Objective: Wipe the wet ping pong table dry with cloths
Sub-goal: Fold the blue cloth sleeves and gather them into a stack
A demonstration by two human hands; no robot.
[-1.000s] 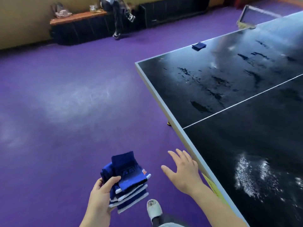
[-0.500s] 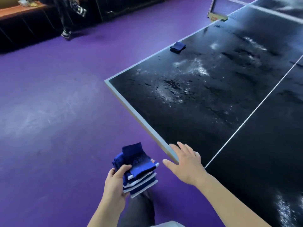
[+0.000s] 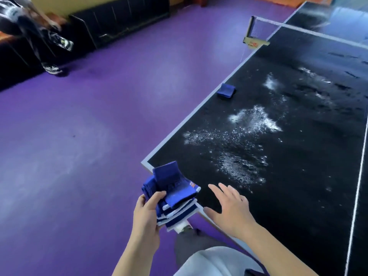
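The left hand [image 3: 146, 216] holds a stack of folded blue cloths [image 3: 175, 196]. Beside it, the right hand [image 3: 232, 210] is spread open, empty, over the wet black ping pong table [image 3: 298, 176].

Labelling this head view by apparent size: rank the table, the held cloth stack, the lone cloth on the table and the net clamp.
1. table
2. cloth stack, enlarged by nearness
3. lone cloth and net clamp: look alike, both far, unranked
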